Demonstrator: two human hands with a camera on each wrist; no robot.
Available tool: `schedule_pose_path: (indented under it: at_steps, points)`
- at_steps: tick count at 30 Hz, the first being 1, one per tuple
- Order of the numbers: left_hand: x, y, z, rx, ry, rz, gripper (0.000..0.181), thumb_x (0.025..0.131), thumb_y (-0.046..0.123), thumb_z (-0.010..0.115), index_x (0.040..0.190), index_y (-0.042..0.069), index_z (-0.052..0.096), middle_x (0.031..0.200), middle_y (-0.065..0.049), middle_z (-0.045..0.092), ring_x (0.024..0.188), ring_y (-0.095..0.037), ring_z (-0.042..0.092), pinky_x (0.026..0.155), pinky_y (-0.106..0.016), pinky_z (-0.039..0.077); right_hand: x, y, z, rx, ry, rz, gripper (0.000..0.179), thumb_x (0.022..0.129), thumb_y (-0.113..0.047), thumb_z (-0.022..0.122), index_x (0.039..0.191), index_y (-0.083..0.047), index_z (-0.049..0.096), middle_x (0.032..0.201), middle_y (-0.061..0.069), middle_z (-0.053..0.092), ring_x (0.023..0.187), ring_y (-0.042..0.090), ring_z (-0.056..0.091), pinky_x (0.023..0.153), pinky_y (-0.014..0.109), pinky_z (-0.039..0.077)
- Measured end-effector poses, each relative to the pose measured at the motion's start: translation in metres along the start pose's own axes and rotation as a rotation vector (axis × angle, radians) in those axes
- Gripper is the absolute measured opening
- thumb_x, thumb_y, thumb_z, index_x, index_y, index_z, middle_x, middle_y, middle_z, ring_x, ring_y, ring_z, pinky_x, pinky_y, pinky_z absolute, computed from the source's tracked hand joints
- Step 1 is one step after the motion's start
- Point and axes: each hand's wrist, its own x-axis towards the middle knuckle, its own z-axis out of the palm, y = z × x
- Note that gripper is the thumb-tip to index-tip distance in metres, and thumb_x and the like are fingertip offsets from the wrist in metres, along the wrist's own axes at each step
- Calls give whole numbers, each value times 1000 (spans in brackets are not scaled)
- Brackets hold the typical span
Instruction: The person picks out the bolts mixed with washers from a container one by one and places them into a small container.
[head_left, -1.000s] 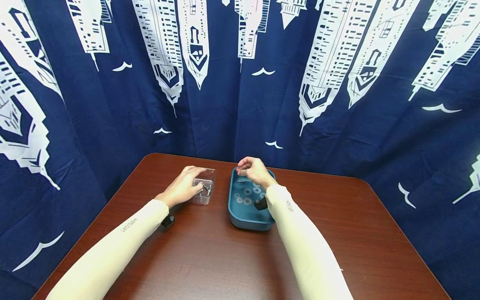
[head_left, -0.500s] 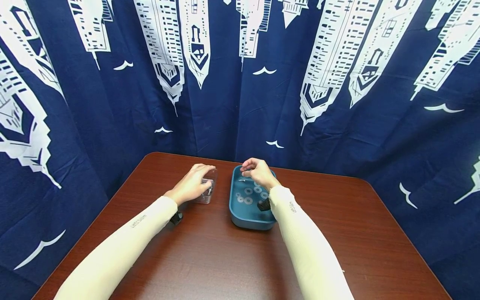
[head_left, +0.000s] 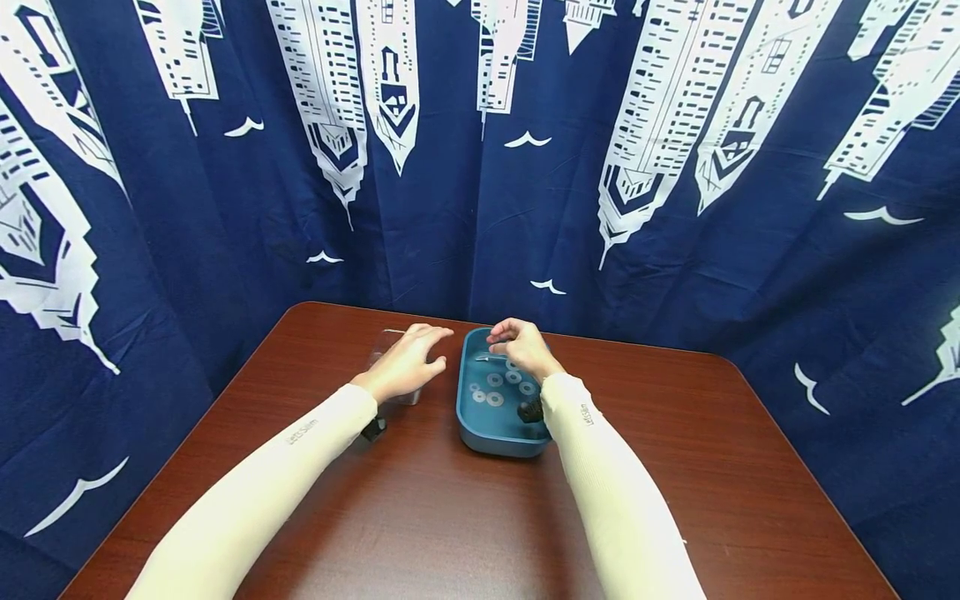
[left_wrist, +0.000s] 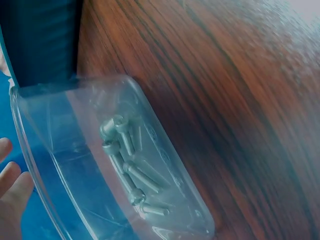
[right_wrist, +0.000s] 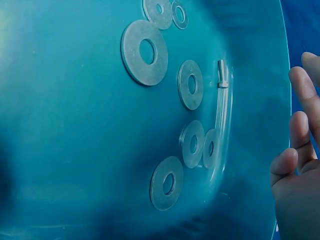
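My left hand (head_left: 405, 367) hovers over the right side of a clear plastic box (head_left: 405, 398), fingers stretched toward the blue tray and thumb apart, with nothing visible in its grasp. Several silvery bolts (left_wrist: 131, 172) lie in the box in the left wrist view. Over the far end of the blue tray (head_left: 498, 446) is my right hand (head_left: 525, 350), its fingers loosely bent and nothing seen between them. Flat washers (right_wrist: 145, 52) are scattered on the tray floor. Beside them, along the tray's end wall, lies a slim metal piece with a small collar (right_wrist: 222, 95).
The box and tray stand side by side near the back of a brown wooden table (head_left: 420, 517). A dark blue curtain (head_left: 442, 242) with white building prints hangs right behind the table and along both sides.
My left hand has moved right, from over the clear box toward the tray, and its fingers reach past the box. My right hand has shifted slightly right over the tray.
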Motion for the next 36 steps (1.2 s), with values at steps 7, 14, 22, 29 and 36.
schedule_pose_path:
  at_steps: [7,14,22,29,36]
  points:
    - [4,9,3,-3,-42,-23,53,97,24,62,148,15,50,150,-7,51,144,-25,37,115,-49,37,-2,4,-1,-8,16,7,25,87,7,68,111,6,63,114,26,70,98,25,69,90,36,56]
    - [12,13,12,-4,-64,4,54,98,23,62,149,11,49,150,-9,50,144,-26,37,119,-47,33,-4,8,-3,-37,37,27,24,86,7,69,109,4,65,110,23,72,99,29,69,84,33,52]
    - [17,18,19,1,-95,37,55,97,24,61,149,9,48,152,-10,49,144,-28,38,119,-46,33,-3,13,-4,-36,33,42,24,86,6,68,110,4,64,113,24,71,101,30,69,84,33,51]
    - [20,16,24,19,-106,48,55,98,23,61,149,10,47,151,-10,50,143,-27,39,119,-45,32,-2,14,-1,-38,38,43,24,86,6,68,110,4,65,114,25,71,103,31,68,85,33,50]
    - [21,18,24,39,-123,45,55,97,24,62,149,11,48,148,-10,53,141,-27,40,118,-43,34,-3,18,1,-59,60,75,22,87,5,69,109,3,65,113,23,72,103,29,68,91,39,52]
